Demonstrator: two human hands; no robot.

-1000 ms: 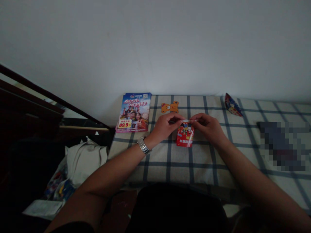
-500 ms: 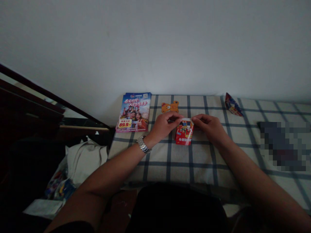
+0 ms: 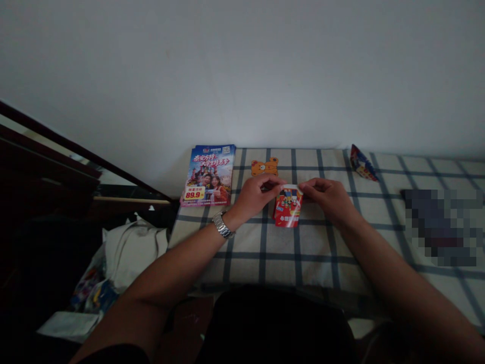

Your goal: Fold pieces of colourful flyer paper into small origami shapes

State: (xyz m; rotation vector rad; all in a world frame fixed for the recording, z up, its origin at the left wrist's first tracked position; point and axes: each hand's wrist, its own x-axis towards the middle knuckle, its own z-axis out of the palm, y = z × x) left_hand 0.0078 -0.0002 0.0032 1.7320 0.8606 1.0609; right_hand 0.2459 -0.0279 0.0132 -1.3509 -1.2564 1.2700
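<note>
Between my two hands is a red printed paper (image 3: 288,208) with cartoon figures, which looks folded, over the checked cloth (image 3: 246,247). My left hand (image 3: 261,194) pinches its upper left corner between thumb and fingers. At the upper right corner, my right hand (image 3: 326,198) pinches it the same way. A pale strip shows along the paper's top edge. Just beyond my left hand lies an orange bear-shaped cutout (image 3: 264,166), its lower part hidden by that hand. A silver watch (image 3: 223,225) is on my left wrist.
A stack of blue and pink flyers (image 3: 209,177) lies at the left. A folded colourful paper piece (image 3: 362,164) stands near the wall at the right. Further right is a blurred dark object (image 3: 435,222). A white bag (image 3: 132,247) sits lower left, beside the cloth-covered surface.
The red paper has tilted slightly, so its printed face shows more plainly and its lower end sits a little further right. Both hands keep nearly the same place and grip.
</note>
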